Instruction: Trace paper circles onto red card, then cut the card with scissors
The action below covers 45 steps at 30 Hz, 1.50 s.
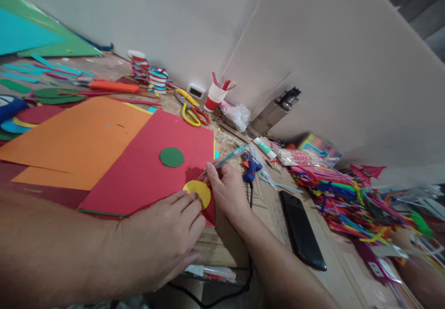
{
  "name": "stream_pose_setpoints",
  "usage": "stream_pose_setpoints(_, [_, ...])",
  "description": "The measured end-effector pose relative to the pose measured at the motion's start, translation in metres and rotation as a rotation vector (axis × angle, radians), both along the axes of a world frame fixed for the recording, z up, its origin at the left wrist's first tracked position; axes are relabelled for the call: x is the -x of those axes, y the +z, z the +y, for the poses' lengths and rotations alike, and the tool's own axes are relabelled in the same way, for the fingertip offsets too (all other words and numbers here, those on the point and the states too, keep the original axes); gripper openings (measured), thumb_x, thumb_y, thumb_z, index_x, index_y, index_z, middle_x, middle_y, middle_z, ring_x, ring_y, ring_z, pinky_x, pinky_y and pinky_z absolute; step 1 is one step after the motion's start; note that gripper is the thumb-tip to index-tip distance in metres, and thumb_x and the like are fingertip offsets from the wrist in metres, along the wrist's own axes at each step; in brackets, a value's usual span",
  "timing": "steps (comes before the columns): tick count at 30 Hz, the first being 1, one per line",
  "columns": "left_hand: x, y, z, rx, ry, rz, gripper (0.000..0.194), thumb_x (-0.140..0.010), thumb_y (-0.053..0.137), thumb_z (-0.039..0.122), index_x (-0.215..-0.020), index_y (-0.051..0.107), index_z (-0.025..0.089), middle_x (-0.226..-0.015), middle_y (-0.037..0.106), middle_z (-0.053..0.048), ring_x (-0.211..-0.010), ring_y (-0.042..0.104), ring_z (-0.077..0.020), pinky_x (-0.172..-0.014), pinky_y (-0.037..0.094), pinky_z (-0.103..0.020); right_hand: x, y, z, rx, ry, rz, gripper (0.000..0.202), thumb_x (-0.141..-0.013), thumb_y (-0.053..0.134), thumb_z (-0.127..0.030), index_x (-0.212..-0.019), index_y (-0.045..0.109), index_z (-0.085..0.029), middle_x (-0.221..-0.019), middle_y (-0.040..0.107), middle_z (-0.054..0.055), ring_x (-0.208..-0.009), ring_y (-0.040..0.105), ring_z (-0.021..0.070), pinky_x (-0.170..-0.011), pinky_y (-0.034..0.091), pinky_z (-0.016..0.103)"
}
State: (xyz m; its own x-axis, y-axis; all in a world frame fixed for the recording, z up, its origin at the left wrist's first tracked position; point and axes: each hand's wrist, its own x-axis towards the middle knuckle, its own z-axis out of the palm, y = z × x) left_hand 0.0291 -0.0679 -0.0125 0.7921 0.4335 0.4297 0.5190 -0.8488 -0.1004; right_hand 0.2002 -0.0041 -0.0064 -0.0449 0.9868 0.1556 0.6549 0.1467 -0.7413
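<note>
My left hand [181, 216] presses its fingertips, held together, on a yellow paper circle [204, 193], pinning it near the right end of a red sheet [146, 170]. Its thumb is mostly hidden below. Closed around a clear pen with a blue end [231, 155] is my right hand [225, 186]. The pen tip points at the circle's upper edge. A green paper circle [171, 157] lies on the red sheet, up and left of the yellow one. Orange sheets [79, 137] lie to the left of the red sheet.
An orange cutter [113, 86], yellow-handled pliers [191, 114] and a striped cup [215, 96] stand or lie behind. To the right are a blue glue gun [251, 171], a black phone [301, 230] and colourful pipe cleaners [333, 193]. Another person's arm [420, 272] shows far right.
</note>
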Motion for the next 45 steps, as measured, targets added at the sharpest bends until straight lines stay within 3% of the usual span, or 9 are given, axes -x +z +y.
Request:
stream_pose_setpoints(9, [0.004,0.006,0.028,0.275,-0.002,-0.011,0.012,-0.090,0.057,0.030,-0.089,0.064,0.020,-0.084,0.067,-0.005,-0.069,0.062,-0.0206,-0.051,0.041,-0.031,-0.002,-0.001,0.000,-0.138,0.033,0.096,0.035,-0.094,0.050,-0.043,-0.072,0.061,-0.019,-0.069,0.068,0.003,-0.063,0.063,0.0156,-0.062,0.046,0.027])
stream_pose_setpoints(12, [0.005,0.013,0.039,0.348,0.020,-0.006,0.011,-0.089,0.062,0.031,-0.092,0.065,0.021,-0.090,0.068,-0.003,-0.079,0.066,-0.0212,-0.057,0.044,-0.030,-0.005,-0.002,0.002,-0.179,0.011,0.133,0.036,-0.095,0.050,-0.044,-0.072,0.061,-0.019,-0.070,0.068,0.003,-0.065,0.063,0.0155,-0.063,0.046,0.027])
stream_pose_setpoints(16, [0.007,0.017,0.053,0.427,0.055,-0.009,0.030,-0.083,0.071,0.040,-0.105,0.066,0.020,-0.108,0.068,-0.005,-0.093,0.066,-0.0232,-0.068,0.049,-0.031,-0.007,0.000,0.004,-0.202,-0.004,0.178,0.036,-0.094,0.050,-0.044,-0.071,0.060,-0.019,-0.069,0.067,0.002,-0.064,0.062,0.0152,-0.063,0.045,0.026])
stream_pose_setpoints(20, [0.008,0.016,0.063,0.497,-0.039,-0.009,0.026,-0.084,0.071,0.040,-0.100,0.070,0.020,-0.107,0.070,-0.006,-0.100,0.065,-0.0212,-0.085,0.049,-0.031,-0.007,-0.001,0.004,-0.204,0.017,0.188,0.035,-0.093,0.051,-0.044,-0.071,0.061,-0.018,-0.067,0.067,0.003,-0.063,0.063,0.0158,-0.063,0.046,0.027])
stream_pose_setpoints(27, [0.022,0.023,0.079,0.354,0.125,0.070,0.033,-0.095,0.049,0.040,-0.094,0.076,0.020,-0.086,0.073,-0.007,-0.079,0.065,-0.0205,-0.069,0.043,-0.030,-0.011,0.001,0.005,-0.206,-0.018,0.235,0.037,-0.092,0.051,-0.049,-0.079,0.063,-0.017,-0.071,0.069,0.004,-0.065,0.064,0.0150,-0.061,0.046,0.025])
stream_pose_setpoints(34, [0.049,0.040,0.107,0.150,0.409,-0.304,0.044,-0.100,0.035,0.040,-0.091,0.070,0.013,-0.088,0.072,0.000,-0.075,0.057,-0.0111,-0.075,0.043,-0.023,-0.019,0.007,0.010,-0.212,-0.104,0.395,0.039,-0.090,0.051,-0.053,-0.078,0.061,-0.016,-0.066,0.065,0.003,-0.058,0.059,0.0132,-0.056,0.045,0.024])
stream_pose_setpoints(40, [0.064,0.044,0.121,0.053,0.546,-0.386,0.052,-0.102,0.028,0.044,-0.106,0.066,0.008,-0.096,0.072,0.000,-0.080,0.056,-0.0096,-0.081,0.044,-0.023,-0.020,0.005,0.010,-0.215,-0.113,0.423,0.039,-0.089,0.052,-0.053,-0.081,0.060,-0.016,-0.068,0.063,0.002,-0.059,0.058,0.0132,-0.053,0.043,0.023])
stream_pose_setpoints(42, [0.070,0.043,0.126,0.058,0.526,-0.396,0.052,-0.102,0.029,0.044,-0.107,0.067,0.009,-0.094,0.072,0.000,-0.082,0.057,-0.0106,-0.080,0.044,-0.023,-0.019,0.005,0.010,-0.236,-0.077,0.411,0.039,-0.089,0.053,-0.054,-0.084,0.061,-0.016,-0.069,0.065,0.003,-0.062,0.060,0.0142,-0.055,0.044,0.024])
stream_pose_setpoints(45, [0.077,0.040,0.132,0.109,0.367,-0.390,0.044,-0.099,0.037,0.043,-0.101,0.070,0.014,-0.097,0.073,-0.003,-0.087,0.061,-0.0136,-0.081,0.044,-0.023,-0.017,0.004,0.008,-0.244,-0.026,0.356,0.040,-0.089,0.052,-0.055,-0.087,0.062,-0.016,-0.069,0.067,0.003,-0.064,0.063,0.0155,-0.059,0.046,0.025])
